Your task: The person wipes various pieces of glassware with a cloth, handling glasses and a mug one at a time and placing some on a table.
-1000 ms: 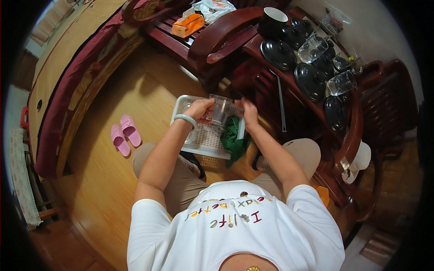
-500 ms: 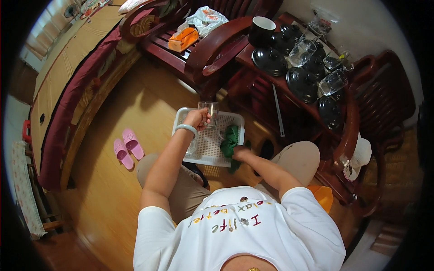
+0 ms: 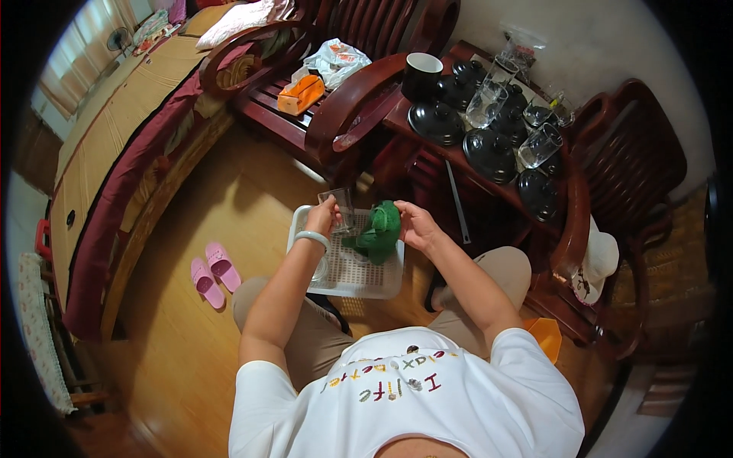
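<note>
My left hand [image 3: 324,218], with a pale bangle at its wrist, is closed on a clear glass mug [image 3: 340,208]. The mug is tilted over a white plastic basket [image 3: 385,288] with a perforated bottom. To the right of it my right hand [image 3: 416,224] grips a bunched green cloth [image 3: 380,235], which hangs over the basket. Cloth and mug are close together; whether they touch I cannot tell. Another clear glass piece [image 3: 319,269] lies in the basket's left side, partly hidden by my left forearm.
Black lids [image 3: 489,155], clear glasses [image 3: 540,145] and a dark mug [image 3: 422,75] crowd a dark wooden table at right. A wooden armchair [image 3: 336,130] holds an orange tissue pack [image 3: 301,95] and a plastic bag [image 3: 336,62]. Pink slippers [image 3: 214,275] lie on the floor at left.
My right hand has raised the green cloth from the basket's right side toward the mug. The mug, in my left hand, has tilted and moved slightly left and down in the view.
</note>
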